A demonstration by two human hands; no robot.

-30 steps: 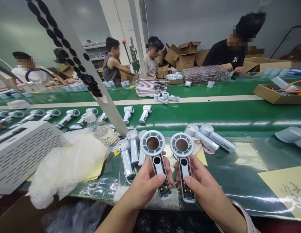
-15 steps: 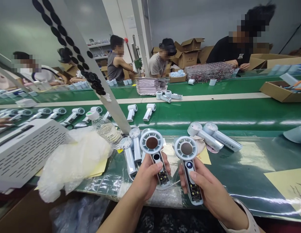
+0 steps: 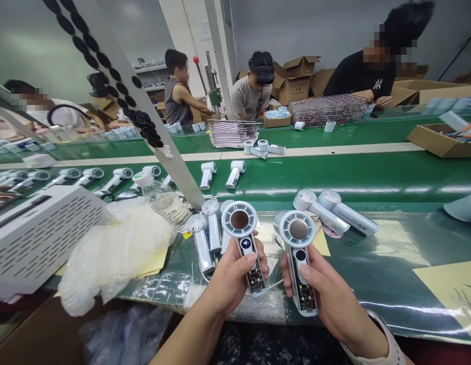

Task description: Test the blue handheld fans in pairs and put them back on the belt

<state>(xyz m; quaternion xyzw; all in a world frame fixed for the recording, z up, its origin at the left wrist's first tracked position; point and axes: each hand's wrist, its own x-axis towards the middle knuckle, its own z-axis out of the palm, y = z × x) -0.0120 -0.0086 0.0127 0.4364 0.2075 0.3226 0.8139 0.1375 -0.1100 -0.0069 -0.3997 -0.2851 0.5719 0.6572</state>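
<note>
My left hand point(image 3: 235, 271) is wrapped round a light-blue handheld fan point(image 3: 255, 276), its thumb on the handle below a lit round display. The fan's handle is uncovered, so a black circuit board shows. A second handheld fan point(image 3: 306, 294) of the same kind is held upright in my right hand point(image 3: 322, 284), thumb just under its dark display. Both ring-shaped heads face me. Just left of my left hand, several more fans point(image 3: 202, 248) lean together on the bench. Two closed fans point(image 3: 336, 215) lie on a cloth beyond my right hand.
A green conveyor point(image 3: 334, 175) with a row of fans runs across behind the bench. At left are a white vented box point(image 3: 41, 238), bubble wrap point(image 3: 114, 248) and a plastic bottle point(image 3: 165, 200). A slanted white post point(image 3: 170, 162) rises there. Several people work across the conveyor.
The left fan's display has lit up with a number, while the right fan's display has gone dark. My right hand has raised its fan slightly and shifted it right.
</note>
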